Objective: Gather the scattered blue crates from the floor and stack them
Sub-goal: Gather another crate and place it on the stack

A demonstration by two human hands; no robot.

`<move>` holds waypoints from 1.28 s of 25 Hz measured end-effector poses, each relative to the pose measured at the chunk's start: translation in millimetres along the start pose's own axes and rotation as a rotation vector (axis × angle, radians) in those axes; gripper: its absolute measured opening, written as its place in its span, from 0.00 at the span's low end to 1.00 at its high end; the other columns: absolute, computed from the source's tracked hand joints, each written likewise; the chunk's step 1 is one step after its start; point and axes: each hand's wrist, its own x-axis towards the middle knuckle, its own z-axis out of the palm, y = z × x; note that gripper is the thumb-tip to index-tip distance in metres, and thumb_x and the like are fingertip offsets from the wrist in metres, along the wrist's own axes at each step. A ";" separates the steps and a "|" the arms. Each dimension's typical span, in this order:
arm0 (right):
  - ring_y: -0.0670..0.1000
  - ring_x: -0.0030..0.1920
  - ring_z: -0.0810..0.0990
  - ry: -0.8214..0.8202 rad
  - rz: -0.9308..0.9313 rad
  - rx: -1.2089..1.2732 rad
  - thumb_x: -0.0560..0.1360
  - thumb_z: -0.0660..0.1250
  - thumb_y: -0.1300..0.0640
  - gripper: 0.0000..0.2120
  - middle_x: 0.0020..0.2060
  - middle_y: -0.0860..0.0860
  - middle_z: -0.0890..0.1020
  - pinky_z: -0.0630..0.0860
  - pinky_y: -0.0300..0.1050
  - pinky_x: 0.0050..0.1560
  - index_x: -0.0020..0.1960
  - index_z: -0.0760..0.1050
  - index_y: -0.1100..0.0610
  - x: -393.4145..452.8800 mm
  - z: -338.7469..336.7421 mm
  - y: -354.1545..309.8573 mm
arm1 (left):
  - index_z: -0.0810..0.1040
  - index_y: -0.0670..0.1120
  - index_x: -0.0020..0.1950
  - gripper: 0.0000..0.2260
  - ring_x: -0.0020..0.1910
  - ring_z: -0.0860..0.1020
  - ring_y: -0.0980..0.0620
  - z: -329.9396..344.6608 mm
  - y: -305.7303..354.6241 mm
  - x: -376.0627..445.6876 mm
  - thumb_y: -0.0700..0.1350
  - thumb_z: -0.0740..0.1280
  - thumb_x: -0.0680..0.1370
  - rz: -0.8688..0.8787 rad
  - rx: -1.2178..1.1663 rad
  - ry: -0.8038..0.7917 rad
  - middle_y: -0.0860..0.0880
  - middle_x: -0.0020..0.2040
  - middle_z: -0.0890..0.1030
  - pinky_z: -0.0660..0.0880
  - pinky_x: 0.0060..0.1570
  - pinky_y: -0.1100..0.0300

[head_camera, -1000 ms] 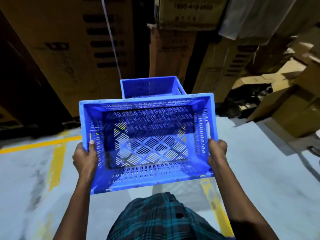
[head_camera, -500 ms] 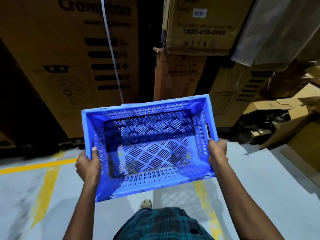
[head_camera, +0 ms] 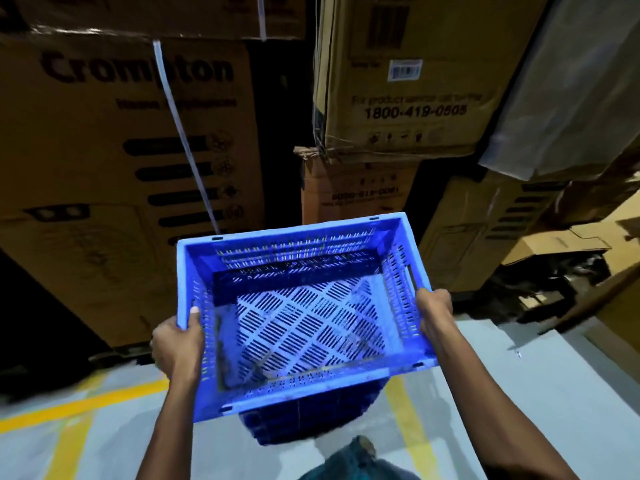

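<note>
Blue crate between both hands' closed grip, left hand and right hand, seemingly above another crate.

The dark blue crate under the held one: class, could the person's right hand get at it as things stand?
Probably not yet. The right hand and the left hand both grip the held crate, which covers most of the dark blue crate beneath. The held crate would have to be set down first.
</note>
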 end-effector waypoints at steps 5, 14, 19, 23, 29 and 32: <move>0.57 0.31 0.79 -0.226 0.111 0.081 0.68 0.68 0.60 0.11 0.33 0.59 0.79 0.82 0.56 0.32 0.45 0.77 0.69 91.0 40.0 -25.1 | 0.83 0.38 0.45 0.17 0.45 0.81 0.31 47.2 35.4 33.1 0.53 0.70 0.75 -0.056 0.113 -0.001 0.32 0.43 0.82 0.74 0.42 0.50; 0.57 0.33 0.79 -0.388 0.167 -0.022 0.77 0.67 0.58 0.10 0.35 0.58 0.79 0.76 0.50 0.35 0.51 0.74 0.65 139.0 67.7 -58.3 | 0.82 0.38 0.41 0.17 0.43 0.81 0.35 103.8 46.9 83.9 0.54 0.71 0.73 -0.160 0.285 -0.127 0.35 0.42 0.83 0.76 0.43 0.51; 0.57 0.36 0.77 -0.426 0.129 -0.124 0.75 0.69 0.51 0.18 0.36 0.57 0.76 0.74 0.46 0.35 0.53 0.71 0.65 144.2 59.0 -46.4 | 0.83 0.42 0.50 0.16 0.50 0.81 0.34 108.4 43.9 86.3 0.54 0.69 0.75 -0.145 0.387 -0.153 0.34 0.49 0.83 0.76 0.47 0.50; 0.60 0.48 0.84 -0.383 -0.028 -0.343 0.54 0.67 0.28 0.35 0.43 0.52 0.84 0.76 0.62 0.58 0.52 0.74 0.50 212.4 78.1 36.7 | 0.78 0.45 0.57 0.16 0.55 0.80 0.34 106.3 35.5 75.0 0.54 0.68 0.75 -0.127 0.472 -0.181 0.36 0.55 0.82 0.75 0.51 0.47; 0.59 0.55 0.80 -0.315 -0.109 -0.553 0.67 0.66 0.39 0.24 0.52 0.54 0.82 0.72 0.57 0.62 0.58 0.73 0.52 135.4 48.3 -13.0 | 0.75 0.41 0.60 0.19 0.58 0.78 0.33 94.4 21.9 58.4 0.53 0.68 0.76 -0.077 0.519 -0.220 0.34 0.58 0.80 0.74 0.54 0.46; 0.59 0.55 0.81 -0.301 -0.099 -0.497 0.62 0.65 0.38 0.32 0.55 0.54 0.83 0.76 0.57 0.61 0.62 0.73 0.51 137.1 41.1 -3.4 | 0.75 0.39 0.59 0.18 0.56 0.77 0.32 85.1 15.5 48.8 0.51 0.68 0.77 -0.044 0.512 -0.238 0.33 0.57 0.79 0.74 0.51 0.46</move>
